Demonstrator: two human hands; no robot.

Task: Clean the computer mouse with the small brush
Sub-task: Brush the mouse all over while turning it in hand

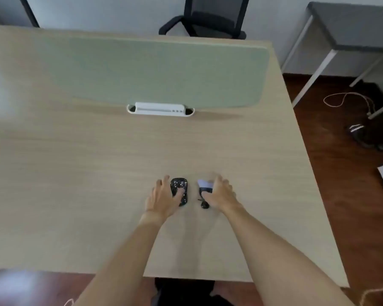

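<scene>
here, a pale wood-grain desk [97,173] fills most of the view, with a sage-green divider panel [155,69] standing across its far half and a white cable tray [159,109] set into the top at the panel's foot. beyond the desk a black office chair [208,18] faces in, a grey side table [352,27] stands at the right, and a loose cord [345,99] lies on the dark wooden floor [332,164].

no brand or writing can be read; the frame is soft.

the computer mouse [179,191], black with pale speckles, lies on the desk near its front edge. the left hand [164,196] rests against its left side, fingers spread and thumb laid over the back of the shell, a loose hold rather than a closed grasp. just beside it to the right lies the small brush [205,189], with pale bristles pointing away and a dark handle toward the person. the right hand [219,194] covers the brush from the right, thumb on the handle; it seems to be closing on it, though i cannot tell whether the fingers have it clamped. both forearms reach in bare from below.
</scene>
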